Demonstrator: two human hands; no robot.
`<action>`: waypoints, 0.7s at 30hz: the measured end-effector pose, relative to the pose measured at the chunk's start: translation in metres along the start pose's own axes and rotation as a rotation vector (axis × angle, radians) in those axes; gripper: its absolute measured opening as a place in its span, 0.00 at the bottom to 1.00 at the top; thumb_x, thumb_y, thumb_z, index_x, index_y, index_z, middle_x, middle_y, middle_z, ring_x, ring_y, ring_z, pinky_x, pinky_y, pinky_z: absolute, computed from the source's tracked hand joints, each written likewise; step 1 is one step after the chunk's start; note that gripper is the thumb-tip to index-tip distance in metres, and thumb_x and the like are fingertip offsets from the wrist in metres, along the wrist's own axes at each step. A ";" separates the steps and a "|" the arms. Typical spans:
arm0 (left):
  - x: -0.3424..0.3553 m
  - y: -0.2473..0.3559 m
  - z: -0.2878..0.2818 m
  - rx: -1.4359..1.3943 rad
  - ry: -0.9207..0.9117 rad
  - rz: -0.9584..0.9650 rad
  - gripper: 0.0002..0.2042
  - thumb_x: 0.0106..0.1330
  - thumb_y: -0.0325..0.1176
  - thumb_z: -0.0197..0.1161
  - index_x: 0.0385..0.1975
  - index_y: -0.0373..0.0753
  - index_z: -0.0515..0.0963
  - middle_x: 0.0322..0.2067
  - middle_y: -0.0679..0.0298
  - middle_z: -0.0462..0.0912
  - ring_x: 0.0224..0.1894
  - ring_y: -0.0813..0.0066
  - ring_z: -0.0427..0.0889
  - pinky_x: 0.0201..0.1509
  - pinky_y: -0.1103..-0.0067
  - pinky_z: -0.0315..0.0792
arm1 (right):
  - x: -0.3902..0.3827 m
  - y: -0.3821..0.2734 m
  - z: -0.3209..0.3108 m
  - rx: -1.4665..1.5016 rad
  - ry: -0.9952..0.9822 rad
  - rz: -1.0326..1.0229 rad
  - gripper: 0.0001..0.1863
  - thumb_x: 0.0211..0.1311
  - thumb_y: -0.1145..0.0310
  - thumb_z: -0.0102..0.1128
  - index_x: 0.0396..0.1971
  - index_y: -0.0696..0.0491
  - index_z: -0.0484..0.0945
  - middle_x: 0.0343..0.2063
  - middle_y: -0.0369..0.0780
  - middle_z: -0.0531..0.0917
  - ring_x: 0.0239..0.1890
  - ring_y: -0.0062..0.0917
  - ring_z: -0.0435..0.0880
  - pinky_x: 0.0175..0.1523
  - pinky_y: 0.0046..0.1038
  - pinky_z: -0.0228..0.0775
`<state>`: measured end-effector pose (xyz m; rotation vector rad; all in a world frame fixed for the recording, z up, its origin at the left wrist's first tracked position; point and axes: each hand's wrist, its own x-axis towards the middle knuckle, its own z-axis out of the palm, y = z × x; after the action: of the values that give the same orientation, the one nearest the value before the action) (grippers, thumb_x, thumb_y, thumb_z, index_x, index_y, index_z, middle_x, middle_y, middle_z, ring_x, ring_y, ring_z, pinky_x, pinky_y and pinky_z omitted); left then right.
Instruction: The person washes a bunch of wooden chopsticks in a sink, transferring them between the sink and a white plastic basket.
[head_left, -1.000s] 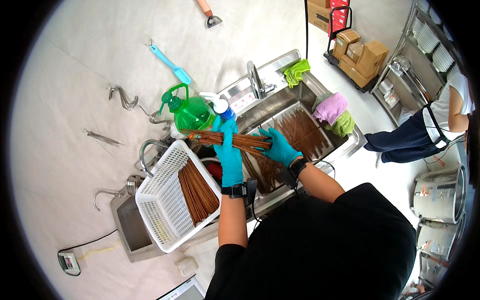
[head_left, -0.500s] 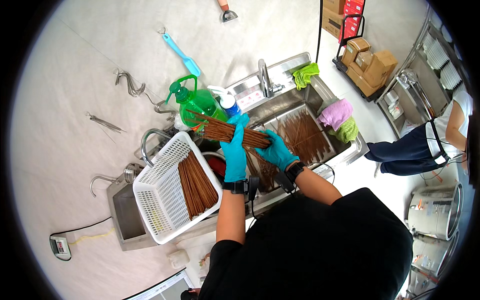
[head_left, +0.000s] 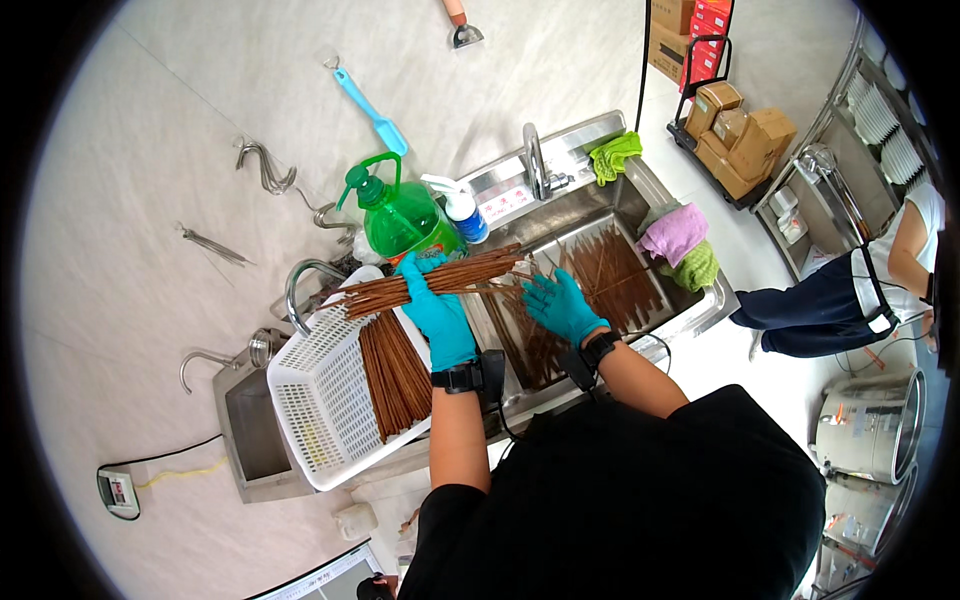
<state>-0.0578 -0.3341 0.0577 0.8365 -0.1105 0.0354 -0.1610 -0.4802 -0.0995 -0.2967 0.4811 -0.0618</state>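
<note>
A bundle of thin brown sticks (head_left: 478, 269), like skewers, lies across my gloved left hand (head_left: 437, 320), whose fingers are closed around it. The bundle's left end reaches over the white plastic basket (head_left: 318, 420), where more brown sticks (head_left: 395, 378) lie side by side. My right hand (head_left: 563, 308), also in a teal glove, is open with fingers apart, just beyond the bundle's right end and over the sink. Many brown sticks (head_left: 622, 275) rest in a tray in the sink basin (head_left: 628, 192), some partly hidden behind my right hand.
Behind the bundle stand a green pump jug (head_left: 402, 220) and a white-and-blue bottle (head_left: 463, 212). A faucet (head_left: 535, 165) rises at the sink's back. Green (head_left: 614, 155) and pink cloths (head_left: 674, 232) hang on the rim. Another person (head_left: 850, 285) stands at right.
My left hand has moved left with the bundle, which now lies flatter and reaches over the basket. The right hand has let go of the bundle and opened.
</note>
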 end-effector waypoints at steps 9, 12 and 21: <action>-0.022 -0.015 -0.023 0.045 -0.128 -0.169 0.12 0.63 0.33 0.57 0.44 0.34 0.72 0.35 0.59 0.78 0.39 0.70 0.77 0.48 0.72 0.72 | -0.026 -0.019 0.069 0.063 -0.100 -0.056 0.28 0.63 0.47 0.43 0.53 0.54 0.65 0.50 0.46 0.70 0.49 0.34 0.71 0.52 0.37 0.69; -0.027 -0.017 -0.018 0.037 -0.209 -0.145 0.15 0.66 0.34 0.53 0.48 0.33 0.70 0.41 0.58 0.77 0.44 0.70 0.75 0.53 0.76 0.67 | -0.002 -0.016 0.053 -0.015 0.014 -0.067 0.22 0.64 0.55 0.46 0.51 0.55 0.67 0.46 0.44 0.70 0.45 0.32 0.72 0.49 0.36 0.71; -0.044 0.022 0.023 0.090 -0.284 0.109 0.25 0.67 0.53 0.42 0.46 0.35 0.69 0.41 0.57 0.77 0.44 0.68 0.75 0.53 0.72 0.67 | -0.001 0.010 0.017 0.148 0.135 0.079 0.13 0.63 0.67 0.42 0.42 0.56 0.72 0.41 0.43 0.70 0.40 0.32 0.71 0.44 0.35 0.70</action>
<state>-0.1051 -0.3356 0.0842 0.9213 -0.4245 0.0240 -0.1541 -0.4664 -0.0880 -0.1289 0.6189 -0.0402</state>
